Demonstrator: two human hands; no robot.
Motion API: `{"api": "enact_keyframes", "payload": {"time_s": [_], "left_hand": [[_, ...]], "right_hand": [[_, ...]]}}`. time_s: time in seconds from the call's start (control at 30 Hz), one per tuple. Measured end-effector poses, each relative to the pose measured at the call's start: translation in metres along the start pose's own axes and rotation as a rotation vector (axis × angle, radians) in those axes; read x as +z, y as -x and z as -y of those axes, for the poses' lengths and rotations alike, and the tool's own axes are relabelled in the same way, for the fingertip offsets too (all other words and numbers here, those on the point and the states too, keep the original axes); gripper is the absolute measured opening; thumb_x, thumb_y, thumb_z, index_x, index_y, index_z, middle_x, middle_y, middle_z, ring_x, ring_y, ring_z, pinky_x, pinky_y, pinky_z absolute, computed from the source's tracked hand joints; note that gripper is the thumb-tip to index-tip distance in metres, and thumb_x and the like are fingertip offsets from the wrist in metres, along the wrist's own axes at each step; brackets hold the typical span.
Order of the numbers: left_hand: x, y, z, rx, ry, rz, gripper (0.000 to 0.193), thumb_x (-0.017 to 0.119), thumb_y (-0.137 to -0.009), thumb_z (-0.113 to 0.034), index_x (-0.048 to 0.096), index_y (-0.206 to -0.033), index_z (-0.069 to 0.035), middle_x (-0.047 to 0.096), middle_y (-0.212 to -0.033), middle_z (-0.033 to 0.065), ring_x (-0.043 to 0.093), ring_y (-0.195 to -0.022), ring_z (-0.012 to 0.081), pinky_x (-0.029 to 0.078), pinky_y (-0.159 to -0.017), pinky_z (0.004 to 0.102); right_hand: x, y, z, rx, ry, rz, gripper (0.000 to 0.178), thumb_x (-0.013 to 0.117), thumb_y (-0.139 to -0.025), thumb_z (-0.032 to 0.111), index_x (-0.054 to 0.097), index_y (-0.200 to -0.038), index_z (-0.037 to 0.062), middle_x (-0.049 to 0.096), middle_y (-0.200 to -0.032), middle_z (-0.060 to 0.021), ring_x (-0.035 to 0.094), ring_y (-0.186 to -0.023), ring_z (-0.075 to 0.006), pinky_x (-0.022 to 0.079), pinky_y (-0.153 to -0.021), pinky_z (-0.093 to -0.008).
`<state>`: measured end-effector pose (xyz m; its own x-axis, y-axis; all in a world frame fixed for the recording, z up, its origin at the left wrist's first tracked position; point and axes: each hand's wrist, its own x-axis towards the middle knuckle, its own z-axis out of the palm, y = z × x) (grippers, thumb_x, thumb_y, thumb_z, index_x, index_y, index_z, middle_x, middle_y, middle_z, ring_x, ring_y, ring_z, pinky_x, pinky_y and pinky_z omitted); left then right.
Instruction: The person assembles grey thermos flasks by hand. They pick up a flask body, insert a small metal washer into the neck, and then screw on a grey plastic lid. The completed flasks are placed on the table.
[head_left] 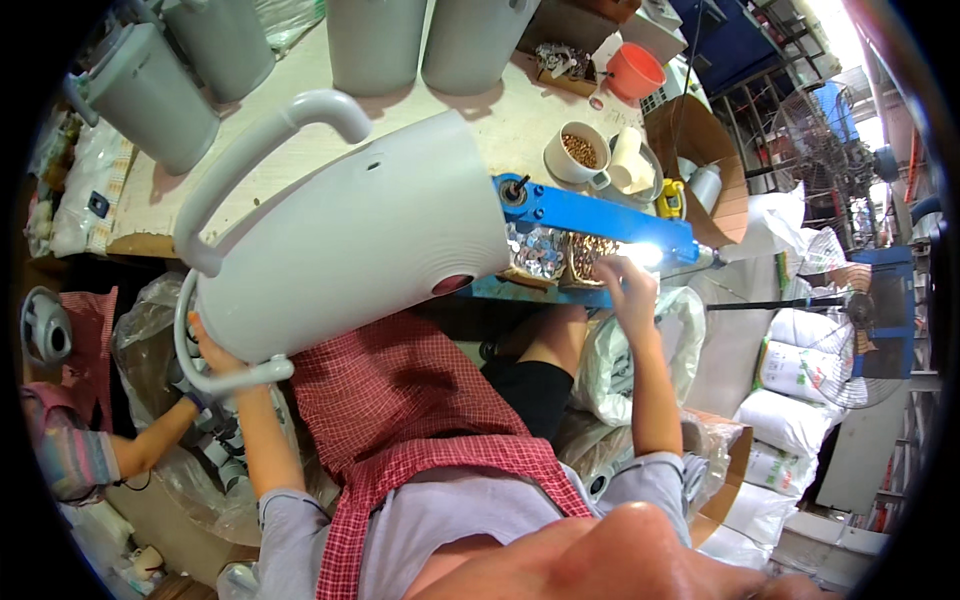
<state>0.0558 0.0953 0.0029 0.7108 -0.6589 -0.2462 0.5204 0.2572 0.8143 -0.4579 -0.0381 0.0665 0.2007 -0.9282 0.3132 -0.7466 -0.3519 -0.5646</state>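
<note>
A large grey plastic canister [350, 240] with two curved handles lies tilted across my front, its wide end over a blue machine arm [610, 215]. My left hand [215, 350] grips the canister's lower end, beside the nearer curved handle [240, 375]; part of the fingers is hidden. At the machine, my right hand [630, 290] is raised by a box of small copper-coloured pieces [590, 255]. Its fingers are drawn together near the box's edge; whatever they hold is too small to make out. Next to that box, another holds small silvery metal pieces [538, 250].
Several grey canisters [375, 45] stand on the white table [290, 90]. A mug [560, 160] with copper-coloured pieces, a red bowl [635, 70] and a cardboard box [715, 165] are at right. A co-worker's arm [155, 440] reaches into a plastic bag at left. A white bag [660, 370] stands below.
</note>
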Motion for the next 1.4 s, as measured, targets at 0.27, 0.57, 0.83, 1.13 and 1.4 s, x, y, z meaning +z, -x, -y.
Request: {"api": "enact_keyframes", "payload": {"time_s": [0.27,0.57,0.83,1.13,1.4], "left_hand": [[-0.007,0.001,-0.003,0.056,0.06,-0.067,0.053,0.038,-0.1,-0.05,0.05,-0.132,-0.008,0.057,-0.125,0.0077,0.056,-0.112,0.0231,0.047,-0.094,0.0393],[-0.019,-0.001,-0.003,0.076,0.046,-0.079,0.049,0.038,-0.101,-0.046,0.05,-0.131,-0.009,0.056,-0.126,0.0063,0.055,-0.113,0.0229,0.045,-0.097,0.0414],[0.004,0.007,0.002,0.071,0.033,-0.017,0.052,0.039,-0.1,-0.048,0.046,-0.135,-0.01,0.053,-0.132,0.0068,0.051,-0.119,0.0256,0.043,-0.1,0.0433],[-0.004,0.022,-0.006,0.05,0.037,-0.029,0.053,0.038,-0.1,-0.05,0.046,-0.134,-0.01,0.054,-0.13,0.0081,0.054,-0.116,0.0259,0.045,-0.098,0.0434],[0.016,0.031,-0.001,0.04,-0.036,-0.164,0.055,0.035,-0.101,-0.048,0.048,-0.133,-0.005,0.056,-0.129,0.0111,0.056,-0.114,0.0245,0.047,-0.096,0.0391]], "right_hand": [[-0.004,-0.102,0.116,-0.29,-0.162,0.12,0.011,0.072,-0.081,0.007,0.07,-0.089,0.001,0.069,-0.084,-0.0093,0.066,-0.07,-0.0174,0.051,-0.064,-0.0268],[0.004,-0.133,0.119,-0.203,-0.183,0.403,0.012,0.068,-0.086,0.01,0.066,-0.087,-0.0015,0.07,-0.072,-0.0094,0.069,-0.062,-0.0152,0.053,-0.06,-0.0259],[0.018,-0.126,0.109,-0.099,-0.32,0.304,0.017,0.072,-0.084,0.014,0.066,-0.086,-0.0018,0.07,-0.073,-0.0087,0.068,-0.062,-0.0146,0.052,-0.058,-0.0254],[0.039,-0.041,0.037,-0.316,-0.018,0.245,0.024,0.069,-0.081,0.009,0.066,-0.105,0.0104,0.067,-0.095,-0.0121,0.067,-0.082,-0.0274,0.054,-0.07,-0.0355],[0.09,-0.034,-0.045,-0.245,0.211,0.367,0.013,0.06,-0.088,0.017,0.065,-0.098,0.0104,0.066,-0.097,-0.0128,0.063,-0.09,-0.0334,0.05,-0.078,-0.0416]]}}
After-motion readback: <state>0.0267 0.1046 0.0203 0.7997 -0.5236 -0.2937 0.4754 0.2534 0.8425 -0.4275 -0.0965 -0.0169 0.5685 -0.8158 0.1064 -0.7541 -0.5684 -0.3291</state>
